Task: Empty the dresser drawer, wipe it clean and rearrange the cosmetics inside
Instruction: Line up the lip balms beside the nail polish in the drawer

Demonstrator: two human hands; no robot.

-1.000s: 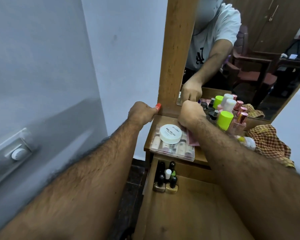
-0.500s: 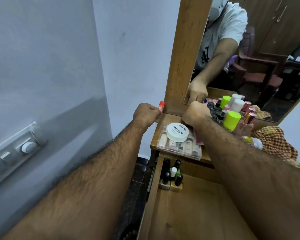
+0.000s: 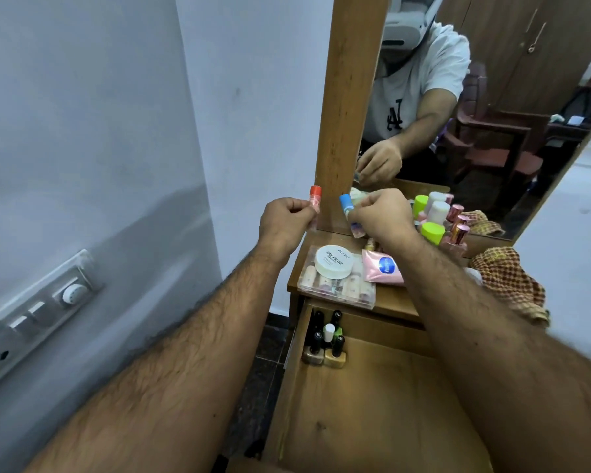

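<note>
Fingers (image 3: 304, 209) of the left hand (image 3: 285, 221) pinch a small tube with a red cap (image 3: 314, 206), held upright above the left edge of the dresser top (image 3: 394, 297). Just beside it, the right hand (image 3: 379, 216) grips a similar tube with a blue cap (image 3: 348, 213), tilted slightly, in front of the mirror (image 3: 492, 114). Below the hands, on the dresser top, a white round tin (image 3: 333, 264) rests on a clear plastic case (image 3: 336, 283), a pink sachet (image 3: 382, 268) touching its right side. Green-capped bottles (image 3: 432, 232) and rose-gold bottles (image 3: 458, 230) stand against the mirror, near a checked cloth (image 3: 509, 281). The drawer (image 3: 372, 421) is pulled open, with nail polish bottles (image 3: 326, 339) clustered in its back left corner and the rest of its floor bare.
</note>
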